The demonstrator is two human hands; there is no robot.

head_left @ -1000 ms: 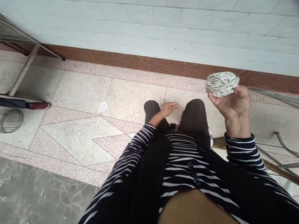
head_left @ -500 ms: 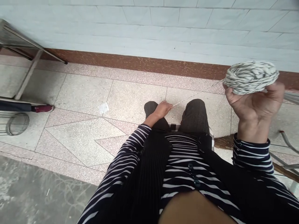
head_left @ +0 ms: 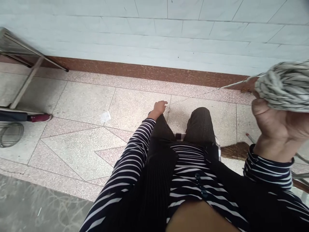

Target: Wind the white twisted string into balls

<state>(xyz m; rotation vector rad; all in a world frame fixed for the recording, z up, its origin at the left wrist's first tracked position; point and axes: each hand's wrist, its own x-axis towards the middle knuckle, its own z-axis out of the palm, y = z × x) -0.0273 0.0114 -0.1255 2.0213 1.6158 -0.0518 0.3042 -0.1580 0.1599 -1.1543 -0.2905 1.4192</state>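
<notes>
A thick coil of white cord with dark strands point(head_left: 287, 85) rests in my right hand point(head_left: 277, 129), whose fingers and thumb curl round it from below at the right edge. Part of the coil and hand lies outside the picture. From the coil a thin loose length of the cord point(head_left: 231, 85) runs left, sloping down across the front of the wall base and floor. Its far end reaches my left hand point(head_left: 159, 108), closed above my left knee. A small pale tangle point(head_left: 166, 109) shows just under its fingertips; I cannot tell whether it is held or lies below.
A tiled wall point(head_left: 145, 42) stands ahead. At left are a metal-framed piece of furniture point(head_left: 26, 83), a person's red shoe point(head_left: 41, 118) and a round wire object point(head_left: 12, 133). White paper point(head_left: 105, 117) lies on the floor. Broom bristles point(head_left: 235, 150) are beside my right leg.
My right hand has moved right and nearer the camera with the coil. My left hand has shifted slightly left, and the length of cord between the hands is longer.
</notes>
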